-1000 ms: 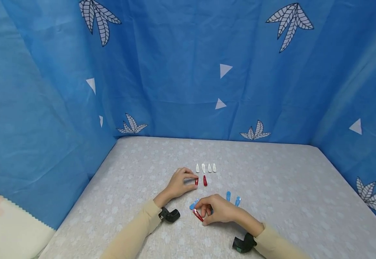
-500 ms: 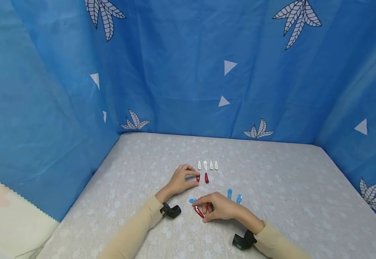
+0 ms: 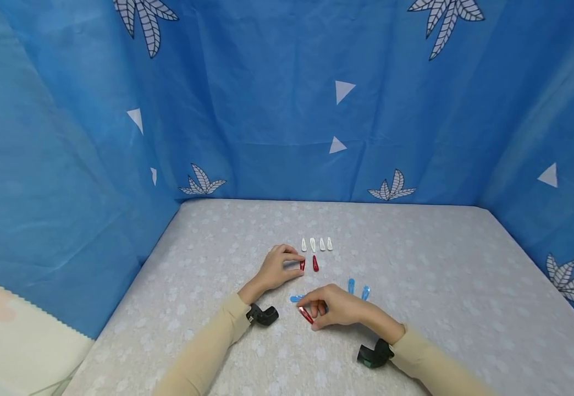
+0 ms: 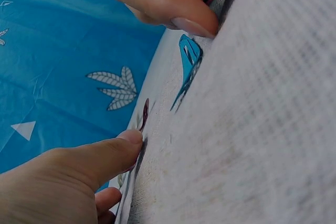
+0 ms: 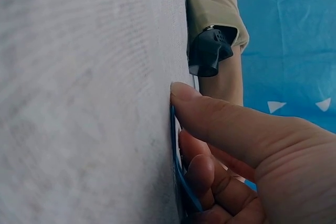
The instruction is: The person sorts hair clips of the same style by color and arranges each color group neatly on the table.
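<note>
My left hand [image 3: 276,268] pinches a small red snap hair clip [image 3: 302,265] by its ends between thumb and fingers, low over the cloth. A second red hair clip [image 3: 315,263] lies just right of it. Closer to me, my right hand [image 3: 334,307] holds another red hair clip [image 3: 305,314] lengthwise between index finger and thumb, its other fingers curled. Beyond that index fingertip lies a blue hair clip [image 3: 296,298], partly covered in the head view. The right wrist view has a blue clip [image 5: 178,166] beside the curled fingers.
Several white hair clips [image 3: 313,245] form a row behind the red ones. Two more blue clips [image 3: 351,286] lie beyond my right hand. The pale patterned tablecloth [image 3: 415,264] meets blue curtains [image 3: 267,110] at the back and sides. A black camera [image 3: 376,353] sits on each wrist.
The head view has shifted a little. Both hands keep their red hair clips in nearly the same places; the right index finger covers more of the blue clip behind it.
</note>
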